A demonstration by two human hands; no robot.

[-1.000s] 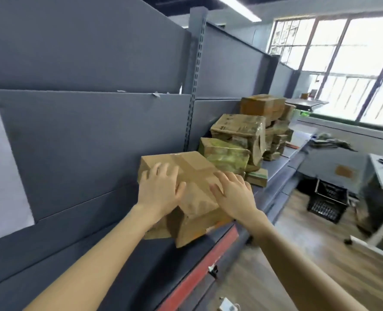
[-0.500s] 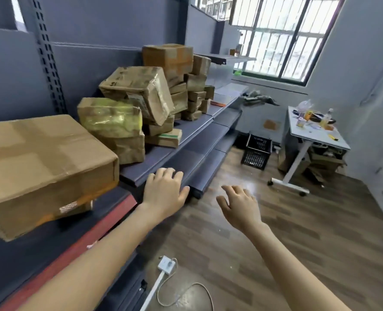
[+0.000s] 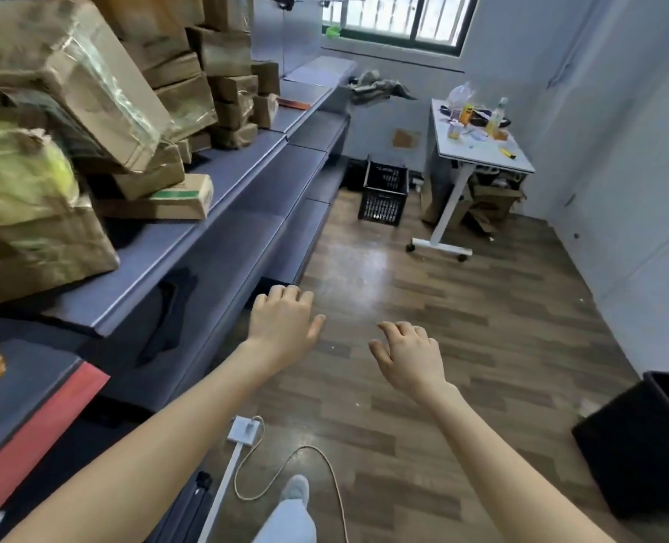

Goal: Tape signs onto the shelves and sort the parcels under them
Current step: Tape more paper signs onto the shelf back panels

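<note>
Both hands hover empty above the wooden floor point(image 3: 482, 315). The left hand point(image 3: 282, 321) has loosely bent fingers and its thumb out; the right hand point(image 3: 411, 356) has slackly curled fingers. The cardboard parcels point(image 3: 90, 92) lie piled on the grey shelf point(image 3: 246, 166), up and left of the left fingers, well apart from them.

We count two hands: one left hand point(image 3: 282, 323) and one right hand point(image 3: 407, 354). Of parcels point(image 3: 90, 84) there are more than ten in the pile, but the exact number we cannot tell. On the floor we count one crate point(image 3: 384, 194), one table point(image 3: 478, 146), one bin point(image 3: 646, 436), one cable point(image 3: 286, 460) and one shoe point(image 3: 295, 489). We see one window point(image 3: 399, 17).
</note>
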